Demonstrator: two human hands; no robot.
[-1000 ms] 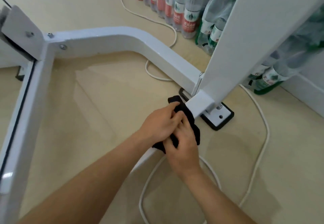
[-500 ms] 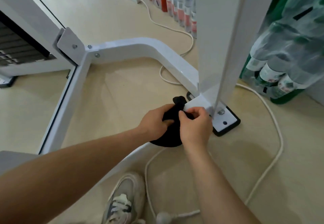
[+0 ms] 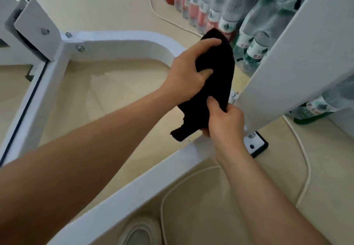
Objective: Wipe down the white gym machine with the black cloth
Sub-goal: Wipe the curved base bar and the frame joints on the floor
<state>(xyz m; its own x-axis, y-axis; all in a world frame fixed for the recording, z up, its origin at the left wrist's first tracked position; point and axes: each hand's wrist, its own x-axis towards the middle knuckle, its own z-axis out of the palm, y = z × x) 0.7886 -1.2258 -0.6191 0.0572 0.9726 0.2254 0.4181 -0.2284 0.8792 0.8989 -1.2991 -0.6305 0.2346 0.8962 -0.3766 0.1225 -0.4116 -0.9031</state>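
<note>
The black cloth (image 3: 214, 83) hangs in the air between both hands, stretched lengthwise above the machine's base. My left hand (image 3: 189, 72) grips its upper part, fingers curled into the fabric. My right hand (image 3: 224, 120) pinches its lower end. The white gym machine's frame (image 3: 122, 45) runs as a curved floor bar behind the hands, with a slanted white upright (image 3: 295, 60) to the right and a lower bar (image 3: 145, 183) crossing under my arms. The cloth is off the metal.
Rows of water bottles (image 3: 220, 8) line the far right. A white cable (image 3: 304, 160) loops over the beige floor by the black-edged foot plate (image 3: 256, 145). A bolted bracket (image 3: 36, 30) sits at left. My shoe (image 3: 139, 233) shows at the bottom.
Both hands lifted the cloth off the joint at the upright's base and drew it out lengthwise in the air. The view shifted closer and tilted.
</note>
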